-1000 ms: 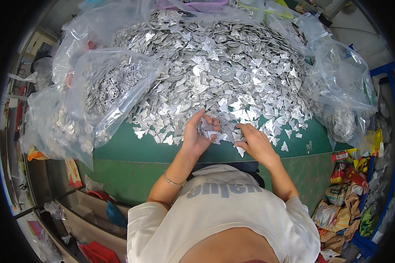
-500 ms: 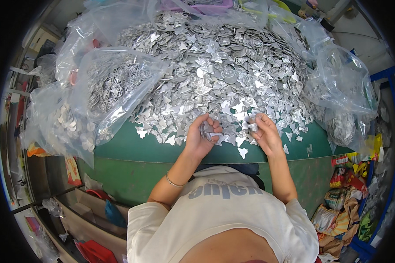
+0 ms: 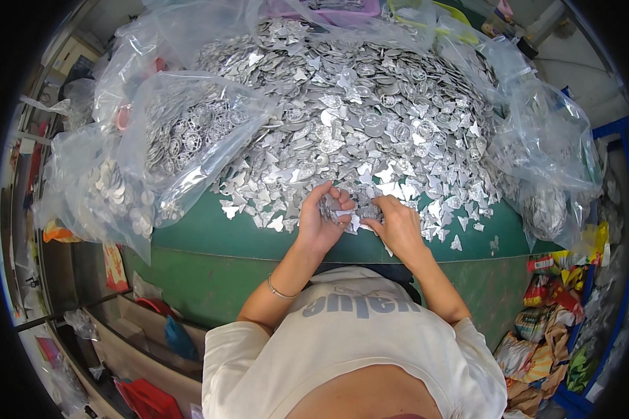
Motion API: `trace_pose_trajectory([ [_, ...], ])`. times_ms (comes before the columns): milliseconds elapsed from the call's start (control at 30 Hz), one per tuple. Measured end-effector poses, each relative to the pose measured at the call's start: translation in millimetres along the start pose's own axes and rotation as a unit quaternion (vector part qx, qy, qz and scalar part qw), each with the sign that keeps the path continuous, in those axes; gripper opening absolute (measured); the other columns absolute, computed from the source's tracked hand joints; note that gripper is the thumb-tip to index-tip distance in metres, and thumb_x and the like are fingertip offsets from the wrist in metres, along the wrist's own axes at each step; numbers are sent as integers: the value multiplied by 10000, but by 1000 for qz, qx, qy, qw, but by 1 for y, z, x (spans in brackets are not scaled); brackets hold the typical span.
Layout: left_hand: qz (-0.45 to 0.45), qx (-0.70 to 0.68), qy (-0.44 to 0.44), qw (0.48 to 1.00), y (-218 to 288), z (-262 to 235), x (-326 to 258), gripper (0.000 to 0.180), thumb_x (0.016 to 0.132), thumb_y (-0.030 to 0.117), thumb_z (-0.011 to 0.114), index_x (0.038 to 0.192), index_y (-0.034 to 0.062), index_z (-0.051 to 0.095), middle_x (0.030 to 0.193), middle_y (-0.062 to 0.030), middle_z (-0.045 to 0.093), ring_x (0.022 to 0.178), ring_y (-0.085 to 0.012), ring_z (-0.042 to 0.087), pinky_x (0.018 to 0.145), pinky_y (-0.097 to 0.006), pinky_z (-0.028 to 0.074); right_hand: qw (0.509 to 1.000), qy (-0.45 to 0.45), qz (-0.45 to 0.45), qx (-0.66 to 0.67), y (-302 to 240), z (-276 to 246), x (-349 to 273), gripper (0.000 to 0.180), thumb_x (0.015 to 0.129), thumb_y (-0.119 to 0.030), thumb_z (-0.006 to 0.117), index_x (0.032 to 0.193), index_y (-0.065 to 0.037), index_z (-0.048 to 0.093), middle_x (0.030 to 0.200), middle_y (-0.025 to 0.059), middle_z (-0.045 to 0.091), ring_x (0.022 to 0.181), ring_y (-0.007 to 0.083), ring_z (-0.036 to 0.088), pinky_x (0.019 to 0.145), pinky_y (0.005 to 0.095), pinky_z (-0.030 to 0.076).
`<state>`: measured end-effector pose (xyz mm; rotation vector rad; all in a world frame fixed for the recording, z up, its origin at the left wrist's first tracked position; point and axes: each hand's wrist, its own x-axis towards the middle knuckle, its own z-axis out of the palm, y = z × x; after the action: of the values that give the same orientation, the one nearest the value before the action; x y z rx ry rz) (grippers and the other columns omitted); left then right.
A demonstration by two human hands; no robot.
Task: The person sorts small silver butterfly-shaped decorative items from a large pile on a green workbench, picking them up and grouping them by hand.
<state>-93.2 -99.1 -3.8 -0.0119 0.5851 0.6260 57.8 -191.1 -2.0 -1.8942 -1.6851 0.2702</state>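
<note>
Leftmost, clear plastic bags (image 3: 154, 153) stuffed with round silver metal pieces slump over the edge of the green tabletop (image 3: 217, 234). Beside them the left hand (image 3: 319, 220) is cupped, fingers curled around a small clutch of silver metal pieces (image 3: 334, 207) at the near foot of the big heap (image 3: 370, 119). Just right, the right hand (image 3: 396, 225) pinches loose pieces with fingertips bent, nearly touching the left. Farther right another clear bag (image 3: 548, 160) sags.

Left hand (image 3: 319, 222) was cupped, palm up, fingers curled. Right hand (image 3: 400, 225) lay just beside it, fingertips meeting. Both forearms were extended forward.
</note>
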Motion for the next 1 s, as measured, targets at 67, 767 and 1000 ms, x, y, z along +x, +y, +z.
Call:
trace_pose_trajectory([
  [67, 3, -7, -6, 1000, 0, -2, 0, 249, 906, 242, 510, 716, 85, 479, 752, -37, 433, 699, -157, 440, 473, -228, 337, 999, -45, 9, 19, 1, -5, 3, 240, 750, -170, 728, 893, -3, 633, 801, 130, 622, 661, 317, 620, 566, 388, 484],
  [767, 6, -35, -4, 999, 3, -4, -4, 209, 906, 239, 519, 767, 83, 502, 779, -45, 457, 711, -157, 453, 482, -223, 347, 995, -29, 55, 73, 1, 8, 21, 191, 736, -133, 730, 745, -33, 568, 652, 73, 581, 552, 235, 560, 492, 344, 435],
  [1000, 17, -19, -6, 1000, 0, -5, -2, 189, 912, 236, 519, 811, 77, 521, 788, -54, 482, 725, -171, 474, 506, -244, 381, 493, -57, 288, 819, 15, -19, 31, 30, 876, -64, 550, 893, -40, 552, 901, 93, 542, 554, 129, 478, 364, 204, 278],
])
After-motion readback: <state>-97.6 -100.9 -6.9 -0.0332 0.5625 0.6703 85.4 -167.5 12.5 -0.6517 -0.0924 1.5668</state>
